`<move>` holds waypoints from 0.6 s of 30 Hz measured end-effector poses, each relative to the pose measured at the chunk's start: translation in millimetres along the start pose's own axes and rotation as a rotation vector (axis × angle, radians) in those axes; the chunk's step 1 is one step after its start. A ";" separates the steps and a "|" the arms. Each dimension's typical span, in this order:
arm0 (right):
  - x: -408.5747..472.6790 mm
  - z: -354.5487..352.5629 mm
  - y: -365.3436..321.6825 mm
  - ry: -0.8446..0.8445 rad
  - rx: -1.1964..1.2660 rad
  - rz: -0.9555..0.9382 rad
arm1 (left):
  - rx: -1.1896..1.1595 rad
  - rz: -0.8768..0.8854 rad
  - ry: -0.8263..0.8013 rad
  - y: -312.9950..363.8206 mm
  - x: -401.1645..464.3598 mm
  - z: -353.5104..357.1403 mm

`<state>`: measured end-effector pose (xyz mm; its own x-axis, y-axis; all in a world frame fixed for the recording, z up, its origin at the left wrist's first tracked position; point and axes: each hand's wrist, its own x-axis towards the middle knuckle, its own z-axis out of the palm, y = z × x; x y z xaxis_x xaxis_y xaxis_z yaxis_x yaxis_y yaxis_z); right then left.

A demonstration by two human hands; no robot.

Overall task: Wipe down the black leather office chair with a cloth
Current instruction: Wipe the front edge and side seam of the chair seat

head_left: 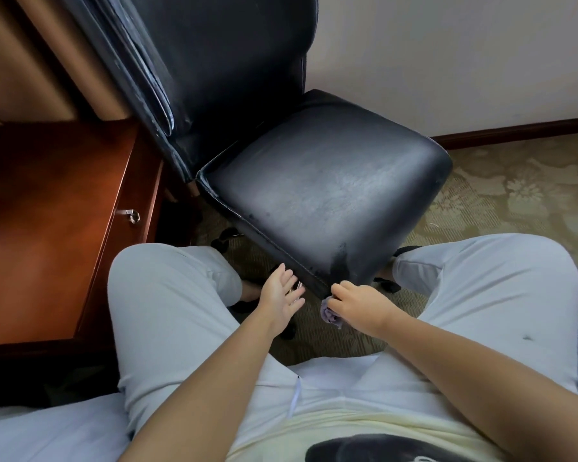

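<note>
A view from a head-worn camera looking down at a seated person's lap, knees and both bare forearms.

At 9 o'clock stands a reddish wooden desk (47, 208), with a small metal key (132, 215) in a lock on its drawer front.

At 7 o'clock, the person's left knee in pale grey trousers (167, 295) rises beside the desk.

Just left of centre, toward 6 o'clock, the left hand (281, 296) is released, fingers straight and together, fingertips reaching the underside of the seat's near edge.

The black leather office chair (317, 191) fills the centre and runs up to 12 o'clock, its backrest beside the desk and its worn, greyish seat pointing toward the person, between the knees.

Just right of the left hand, the right hand (357, 303) is clenched around a bunched lavender cloth (331, 315), held against the seat's near corner.

At 3 o'clock lies patterned green carpet (514, 195) below a cream wall (447, 61).
</note>
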<state>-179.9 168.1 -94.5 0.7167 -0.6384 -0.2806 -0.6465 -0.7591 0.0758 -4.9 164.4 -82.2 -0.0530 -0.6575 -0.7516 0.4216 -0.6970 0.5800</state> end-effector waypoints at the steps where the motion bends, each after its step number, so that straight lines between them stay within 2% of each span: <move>1: -1.4 -2.8 -1.4 -0.010 -0.024 -0.016 | 0.012 0.000 -0.004 1.6 -2.3 0.2; 4: -4.5 -2.3 -1.6 -0.095 -0.068 -0.042 | 0.040 0.002 -0.017 1.9 -6.1 -0.4; 6: -5.4 -3.5 1.5 0.031 -0.031 -0.035 | 0.051 0.012 -0.017 0.5 -5.6 -1.5; 8: -4.7 -1.0 5.4 0.097 0.044 0.057 | 0.057 0.027 -0.014 -0.9 -2.8 -1.8; 11: -6.2 1.5 5.5 -0.010 0.114 0.194 | 0.046 0.026 -0.013 -0.6 -6.4 -0.1; 13: -7.0 3.6 4.3 -0.033 0.103 0.213 | 0.024 0.025 -0.022 -0.8 -6.8 -1.0; 18: -0.9 2.1 -5.9 0.188 0.141 0.197 | -0.065 0.041 0.002 -0.8 -3.6 1.5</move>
<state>-177.3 173.4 -96.7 0.6015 -0.7937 -0.0905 -0.7982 -0.6019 -0.0260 -6.4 166.9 -79.4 -0.0324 -0.6847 -0.7281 0.4810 -0.6493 0.5891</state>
